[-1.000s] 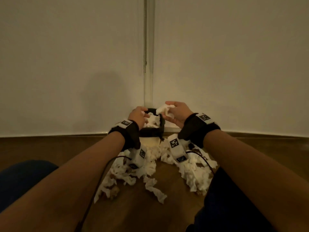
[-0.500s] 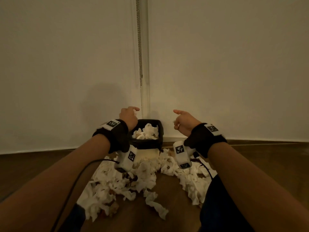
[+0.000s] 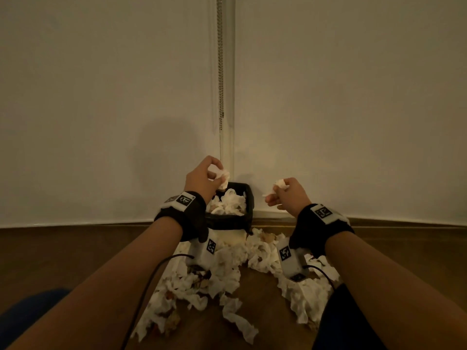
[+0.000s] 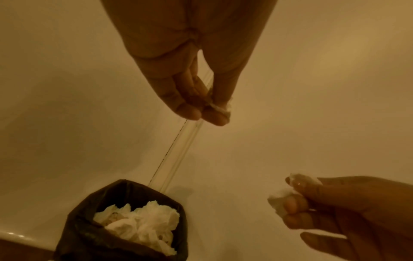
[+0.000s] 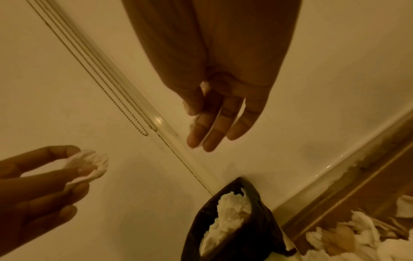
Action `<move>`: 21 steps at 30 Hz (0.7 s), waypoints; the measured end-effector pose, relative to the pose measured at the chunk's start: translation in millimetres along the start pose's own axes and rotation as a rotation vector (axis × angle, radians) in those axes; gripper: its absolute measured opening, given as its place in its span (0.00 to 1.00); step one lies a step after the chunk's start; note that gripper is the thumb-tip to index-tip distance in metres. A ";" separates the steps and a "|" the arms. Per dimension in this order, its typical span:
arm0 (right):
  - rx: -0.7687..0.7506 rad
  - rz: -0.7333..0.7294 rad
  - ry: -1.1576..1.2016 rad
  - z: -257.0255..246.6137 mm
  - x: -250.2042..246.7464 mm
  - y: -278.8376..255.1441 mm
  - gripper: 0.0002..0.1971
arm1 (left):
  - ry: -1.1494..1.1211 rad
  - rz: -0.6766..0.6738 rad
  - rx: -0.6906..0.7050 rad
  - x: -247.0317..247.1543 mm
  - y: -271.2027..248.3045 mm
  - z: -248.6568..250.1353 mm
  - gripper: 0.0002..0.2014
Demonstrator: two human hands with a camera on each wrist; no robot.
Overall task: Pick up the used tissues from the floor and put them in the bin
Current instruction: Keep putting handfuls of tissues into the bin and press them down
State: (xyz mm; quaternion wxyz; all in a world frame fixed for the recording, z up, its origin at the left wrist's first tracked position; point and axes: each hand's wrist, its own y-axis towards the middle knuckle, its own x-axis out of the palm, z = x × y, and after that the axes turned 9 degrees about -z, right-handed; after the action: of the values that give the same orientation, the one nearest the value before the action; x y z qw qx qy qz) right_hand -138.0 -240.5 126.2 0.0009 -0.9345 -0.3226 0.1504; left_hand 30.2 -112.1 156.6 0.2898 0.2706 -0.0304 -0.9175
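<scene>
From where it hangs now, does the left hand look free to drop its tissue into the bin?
Probably yes: the left hand pinches a tissue above the bin, whose open mouth is heaped but uncovered.

- No readable words, brands or numbers anywhere.
- Only black-and-white square code markers on the wrist bands point(image 3: 183, 199) and wrist cameras point(image 3: 285, 253).

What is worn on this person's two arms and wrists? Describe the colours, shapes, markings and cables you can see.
Both forearms are bare, without sleeves. The left hand and right hand each have a wide black wrist band topped by a white plate printed with a black-and-white square code. Beneath each wrist hangs a white boxy camera unit bearing similar codes, trailing a thin black cable.
</scene>
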 end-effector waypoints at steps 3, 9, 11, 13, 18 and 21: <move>-0.053 0.033 -0.069 7.6 10.8 14.4 0.05 | 0.138 0.024 -0.005 3.8 11.9 -15.3 0.04; -0.143 0.087 -0.408 15.4 45.4 51.2 0.16 | 0.257 -0.083 -0.094 20.8 35.6 -48.8 0.11; -0.126 0.074 -0.451 21.0 59.5 64.8 0.15 | 0.340 -0.124 -0.076 29.5 42.0 -62.5 0.11; -0.117 0.032 -0.532 27.2 72.7 78.0 0.13 | 0.378 -0.154 -0.101 38.8 47.0 -80.4 0.14; -0.124 0.034 -0.607 51.0 88.1 111.7 0.08 | 0.480 -0.269 -0.172 52.8 58.5 -124.9 0.21; -0.090 -0.008 -0.639 65.5 92.5 126.6 0.09 | 0.557 -0.366 -0.188 61.5 65.5 -143.7 0.20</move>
State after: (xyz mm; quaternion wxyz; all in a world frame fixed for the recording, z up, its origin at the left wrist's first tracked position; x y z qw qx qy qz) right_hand -11.1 -291.3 25.2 -0.1410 -0.8379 -0.3165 0.4217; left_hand 95.6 -185.7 18.7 0.1414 0.4837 0.1837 -0.8440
